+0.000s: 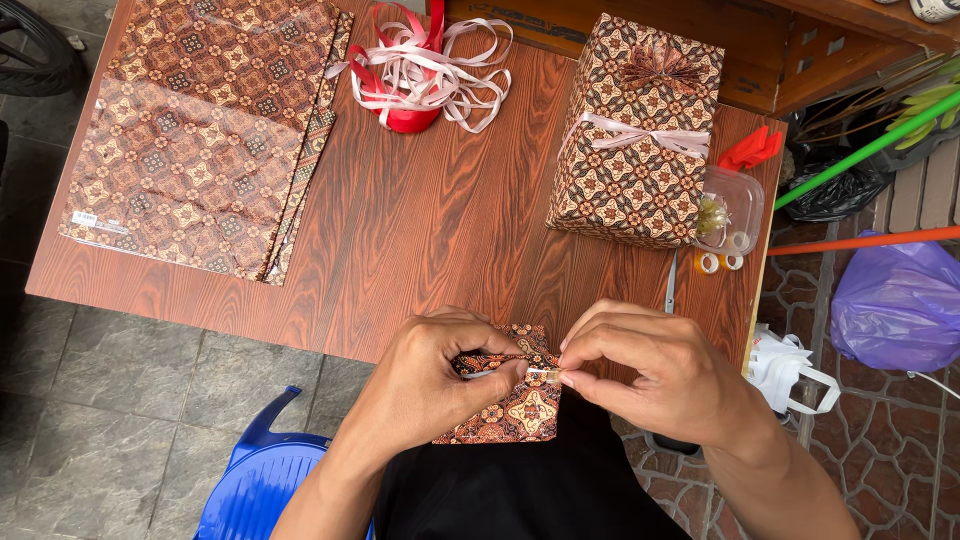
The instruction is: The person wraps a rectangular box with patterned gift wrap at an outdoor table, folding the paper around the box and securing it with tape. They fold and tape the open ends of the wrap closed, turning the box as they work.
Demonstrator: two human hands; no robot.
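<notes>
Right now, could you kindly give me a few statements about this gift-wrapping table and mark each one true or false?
1. Both hands, left hand and right hand, pinch the small patterned paper piece. True.
2. The wrapped box has no ribbon. False: a pale ribbon is tied around it.
3. The ribbon bundle is red and pale pink. True.
4. The patterned paper sheets lie on the chair. False: they lie on the wooden table.
</notes>
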